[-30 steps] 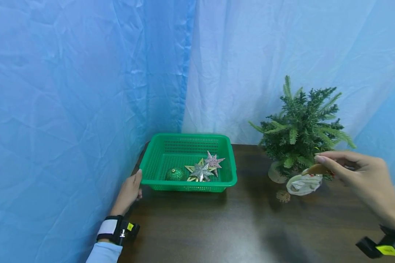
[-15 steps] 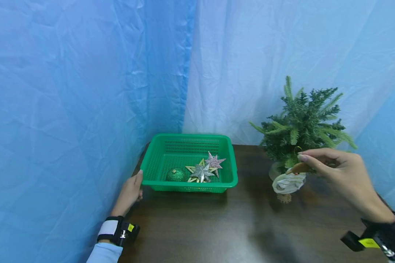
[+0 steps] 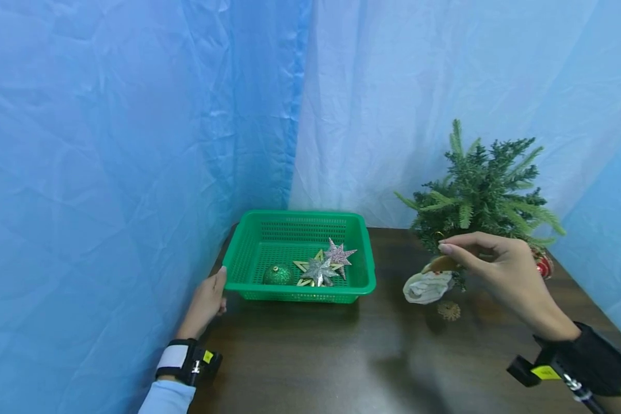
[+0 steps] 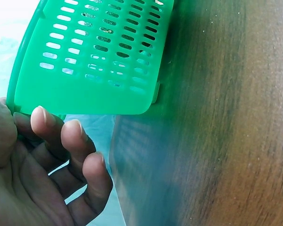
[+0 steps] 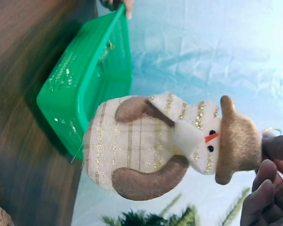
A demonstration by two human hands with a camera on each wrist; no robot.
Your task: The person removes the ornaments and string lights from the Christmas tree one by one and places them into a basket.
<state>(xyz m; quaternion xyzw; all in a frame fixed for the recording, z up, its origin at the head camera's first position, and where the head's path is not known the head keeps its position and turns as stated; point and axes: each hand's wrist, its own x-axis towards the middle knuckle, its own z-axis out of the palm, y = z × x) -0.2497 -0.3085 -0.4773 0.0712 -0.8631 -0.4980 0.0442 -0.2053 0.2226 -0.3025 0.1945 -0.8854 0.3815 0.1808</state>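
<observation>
My right hand (image 3: 497, 273) pinches a snowman ornament (image 5: 146, 146) by the loop above its brown hat, so it hangs between the tree and the basket. In the right wrist view the snowman shows a plaid body, brown arms and an orange nose. At the near left corner of the green plastic basket (image 3: 295, 290), my left hand (image 3: 203, 302) grips the rim between thumb and fingers. Inside the basket lie a green glitter ball (image 3: 278, 275), a silver star (image 3: 318, 271), a pink glittery star (image 3: 340, 254) and a gold star frame (image 3: 301, 265) partly under the silver one.
A small artificial Christmas tree (image 3: 476, 190) stands at the right, partly behind my right hand. A red ornament (image 3: 544, 266) shows at its lower right. One pine cone (image 3: 448, 310) lies on the dark wooden table (image 3: 310, 351). Blue curtains (image 3: 134, 144) enclose the table.
My right hand has moved left, carrying the snowman ornament from in front of the tree toward the basket. The red ornament by the tree has come into sight. My left hand stays on the rim.
</observation>
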